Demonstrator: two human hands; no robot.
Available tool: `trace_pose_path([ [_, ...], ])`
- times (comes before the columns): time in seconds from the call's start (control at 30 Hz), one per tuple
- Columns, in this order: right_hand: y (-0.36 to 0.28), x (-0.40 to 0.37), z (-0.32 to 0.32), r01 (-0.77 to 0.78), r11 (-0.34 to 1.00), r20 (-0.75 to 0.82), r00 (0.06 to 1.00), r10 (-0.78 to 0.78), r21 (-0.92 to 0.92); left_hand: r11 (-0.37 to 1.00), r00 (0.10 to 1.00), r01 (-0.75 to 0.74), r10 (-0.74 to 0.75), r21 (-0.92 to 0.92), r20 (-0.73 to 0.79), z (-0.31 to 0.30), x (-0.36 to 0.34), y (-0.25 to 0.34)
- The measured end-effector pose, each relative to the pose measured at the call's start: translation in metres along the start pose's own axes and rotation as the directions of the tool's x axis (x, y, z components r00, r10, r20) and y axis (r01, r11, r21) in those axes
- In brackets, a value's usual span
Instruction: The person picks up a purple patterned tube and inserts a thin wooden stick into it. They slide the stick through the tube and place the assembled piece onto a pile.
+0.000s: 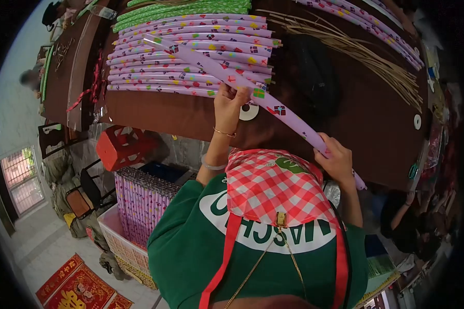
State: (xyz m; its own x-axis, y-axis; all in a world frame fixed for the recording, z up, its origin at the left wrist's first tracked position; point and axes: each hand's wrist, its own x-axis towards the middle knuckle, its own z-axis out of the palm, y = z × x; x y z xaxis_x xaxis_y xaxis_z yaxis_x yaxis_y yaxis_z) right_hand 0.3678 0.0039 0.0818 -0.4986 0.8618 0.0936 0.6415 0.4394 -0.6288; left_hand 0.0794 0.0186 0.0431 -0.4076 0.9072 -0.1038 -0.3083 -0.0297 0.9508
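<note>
A long lilac roll of gift wrapping paper, printed with small presents, slants across in front of me. My left hand pinches it near its middle, thumb and fingers closed on it. Lower down, toward the roll's near right end, my right hand has its fingers wrapped round it. Behind the roll's far end, several lilac rolls lie side by side on the brown table. Next to my left hand, a white roll of tape lies on the table, partly covered.
Green rolls lie at the back. Thin brown strips and a dark bag-like object are to the right. Another white ring is near the right edge. On the floor at left stand a red stool and a basket of rolls.
</note>
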Motion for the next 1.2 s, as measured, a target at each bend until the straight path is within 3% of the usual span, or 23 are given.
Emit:
trace_pose_path([
  [0.17,0.003,-0.002,0.003,0.018,1.0,-0.006,1.0,-0.018,0.011,1.0,1.0,0.018,-0.018,0.017,0.004,0.0,-0.003,0.001],
  [0.23,0.007,-0.003,0.004,0.034,0.999,-0.022,0.999,-0.034,0.004,0.981,0.994,0.109,-0.111,-0.163,-0.006,0.004,-0.003,0.003],
  [0.33,0.008,-0.004,0.002,-0.001,0.998,0.007,1.0,0.001,0.057,0.975,0.986,0.159,-0.149,-0.159,0.072,-0.003,-0.003,0.002],
  [0.47,0.009,-0.005,0.001,0.001,0.993,0.009,1.0,-0.003,0.121,0.957,0.971,0.233,-0.24,-0.174,-0.017,-0.003,-0.001,0.005],
  [0.6,0.01,-0.009,-0.002,-0.014,0.994,0.017,1.0,0.012,0.108,0.96,0.973,0.226,-0.231,-0.165,-0.012,-0.005,0.007,0.008],
  [0.67,0.014,-0.013,-0.003,-0.043,0.993,0.037,0.999,0.039,0.113,0.966,0.994,0.091,-0.101,-0.242,-0.029,-0.006,0.014,0.022],
  [0.8,0.016,-0.015,0.001,-0.055,0.987,0.039,0.998,0.049,0.153,0.975,0.982,0.168,-0.178,-0.144,-0.056,-0.016,0.018,0.014],
  [0.87,0.006,-0.01,-0.004,-0.047,0.996,0.038,0.998,0.044,0.074,0.964,0.986,0.162,-0.168,-0.212,-0.013,-0.017,0.019,0.011],
  [0.93,0.002,-0.005,-0.006,-0.009,0.997,-0.008,1.0,0.009,-0.072,0.91,0.986,0.127,-0.073,-0.395,0.149,-0.025,0.024,0.004],
  [1.07,0.009,0.002,-0.017,0.124,0.947,-0.064,0.987,-0.149,-0.297,0.922,0.964,0.169,-0.08,-0.349,0.255,-0.046,0.023,0.003],
  [1.2,0.01,0.008,-0.024,0.179,0.905,-0.074,0.972,-0.223,-0.385,0.936,0.971,0.153,-0.082,-0.318,0.226,-0.044,0.015,0.015],
])
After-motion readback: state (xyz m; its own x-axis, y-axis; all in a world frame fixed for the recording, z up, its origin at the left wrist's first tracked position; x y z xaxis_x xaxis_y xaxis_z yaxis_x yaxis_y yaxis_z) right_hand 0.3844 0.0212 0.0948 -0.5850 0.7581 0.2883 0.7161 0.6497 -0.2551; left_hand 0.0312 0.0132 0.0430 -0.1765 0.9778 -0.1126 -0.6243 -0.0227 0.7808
